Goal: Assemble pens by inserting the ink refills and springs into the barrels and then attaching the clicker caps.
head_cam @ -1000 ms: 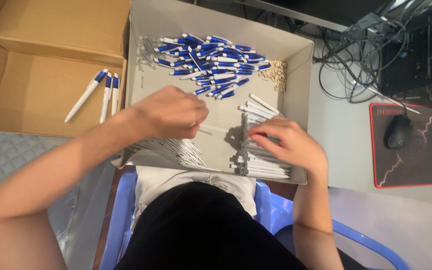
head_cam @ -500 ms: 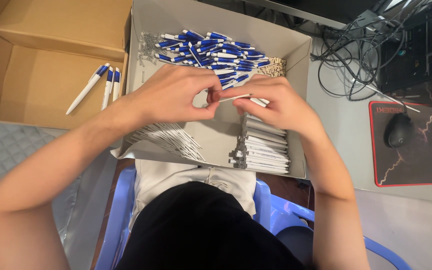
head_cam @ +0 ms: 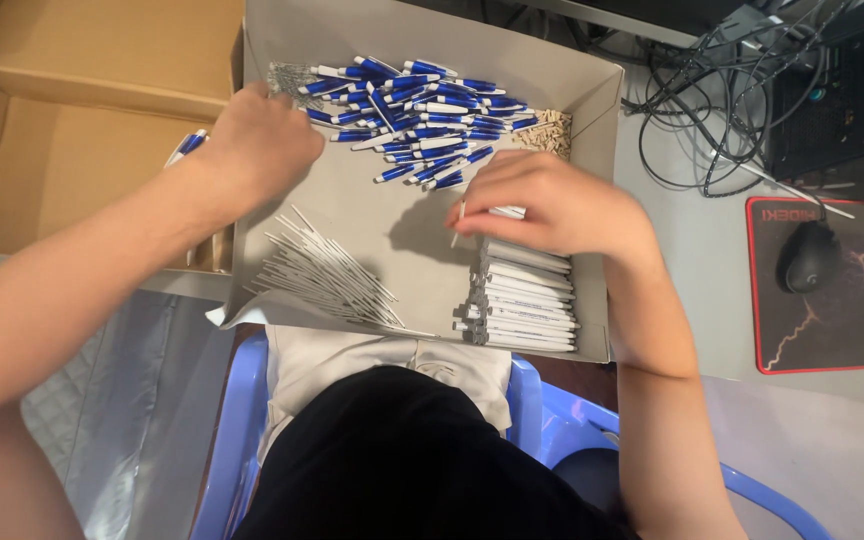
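A shallow grey box (head_cam: 592, 95) lies in front of me. At its back is a pile of blue-and-white pen parts (head_cam: 422, 100), with thin metal springs (head_cam: 287, 75) at the back left and small tan bits (head_cam: 549, 127) at the back right. Loose thin white refills (head_cam: 322, 270) lie at the front left. White pen barrels (head_cam: 524, 300) are stacked at the front right. My left hand (head_cam: 262, 140) reaches over the box's left wall beside the springs, its fingertips hidden. My right hand (head_cam: 552, 205) hovers above the stack, pinching a white pen barrel (head_cam: 460, 218).
An open brown cardboard box (head_cam: 72, 150) stands to the left, with a few blue-and-white pens (head_cam: 187, 145) in it. On the right are a black mouse (head_cam: 807, 255) on a dark red-edged pad (head_cam: 832, 330) and tangled cables (head_cam: 712, 100). A blue plastic chair (head_cam: 237, 430) is below.
The hands, joined over the box's middle half a second ago, have parted. My left hand went up and left to the springs. My right hand stayed with the white barrel.
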